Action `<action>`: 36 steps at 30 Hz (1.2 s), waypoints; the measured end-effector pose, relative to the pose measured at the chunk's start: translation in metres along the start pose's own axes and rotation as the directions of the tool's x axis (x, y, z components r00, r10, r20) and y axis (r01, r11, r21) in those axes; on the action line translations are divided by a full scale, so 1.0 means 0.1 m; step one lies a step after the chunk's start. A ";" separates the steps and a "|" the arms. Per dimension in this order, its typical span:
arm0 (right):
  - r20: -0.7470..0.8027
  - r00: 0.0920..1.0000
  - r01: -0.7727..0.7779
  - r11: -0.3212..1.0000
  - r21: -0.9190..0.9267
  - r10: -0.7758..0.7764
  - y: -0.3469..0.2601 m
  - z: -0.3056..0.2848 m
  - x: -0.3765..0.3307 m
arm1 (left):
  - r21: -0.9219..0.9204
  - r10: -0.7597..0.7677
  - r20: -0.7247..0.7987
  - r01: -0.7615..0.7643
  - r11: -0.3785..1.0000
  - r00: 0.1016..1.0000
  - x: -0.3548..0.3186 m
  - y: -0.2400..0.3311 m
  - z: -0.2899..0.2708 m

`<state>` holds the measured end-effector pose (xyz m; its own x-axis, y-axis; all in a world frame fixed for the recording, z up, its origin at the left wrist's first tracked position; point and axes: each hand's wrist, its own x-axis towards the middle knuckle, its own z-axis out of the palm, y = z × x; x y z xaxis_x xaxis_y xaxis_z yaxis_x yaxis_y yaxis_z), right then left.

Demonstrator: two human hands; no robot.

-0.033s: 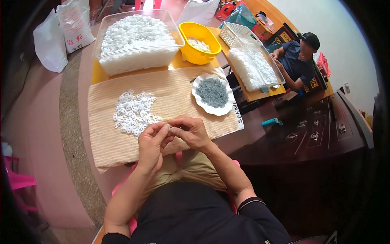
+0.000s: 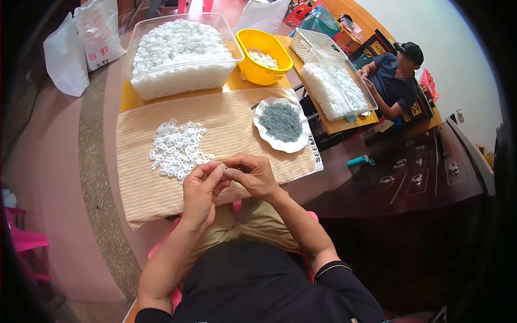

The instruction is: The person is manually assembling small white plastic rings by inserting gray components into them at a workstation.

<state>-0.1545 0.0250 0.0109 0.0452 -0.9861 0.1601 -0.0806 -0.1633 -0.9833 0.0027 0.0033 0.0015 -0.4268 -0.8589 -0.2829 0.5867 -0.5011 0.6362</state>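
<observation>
My left hand (image 2: 202, 188) and my right hand (image 2: 254, 175) meet fingertip to fingertip over the near edge of a striped beige cloth (image 2: 161, 194). Both pinch a small white plastic piece (image 2: 223, 169) between them. Just beyond my left hand, a loose pile of the same white pieces (image 2: 177, 148) lies on the cloth. A white scalloped plate (image 2: 269, 142) heaped with tiny grey parts sits on the cloth beyond my right hand.
At the back stand a clear bin of white pieces (image 2: 180, 51), a yellow bowl (image 2: 264, 67), a white basket (image 2: 315, 43) and a second clear bin (image 2: 336, 86). A seated person (image 2: 393, 81) works at the far right. A teal object (image 2: 360, 160) lies on the dark table (image 2: 404, 204). White bags (image 2: 81, 43) stand at the far left.
</observation>
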 end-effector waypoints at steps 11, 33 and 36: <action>-0.070 0.978 0.188 0.976 -0.112 -0.196 0.07 0.06 -0.06 | -0.047 -0.018 -0.008 0.017 0.999 1.000 -0.01 -0.05 0.01; -0.115 0.986 -0.084 0.238 -0.968 -0.122 -0.07 -0.96 0.06 | 0.000 -0.011 -0.026 0.011 1.000 1.000 -0.05 -0.09 0.03; -0.106 0.990 -0.088 0.172 -0.981 -0.095 -0.06 -0.97 0.09 | 0.007 -0.010 -0.024 0.010 1.000 1.000 -0.05 -0.10 0.04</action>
<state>-0.2499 0.0140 0.0264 -0.0530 -0.9639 0.2611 -0.9948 0.0281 -0.0981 -0.0034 0.0131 -0.0007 -0.4159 -0.8562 -0.3065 0.5776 -0.5090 0.6382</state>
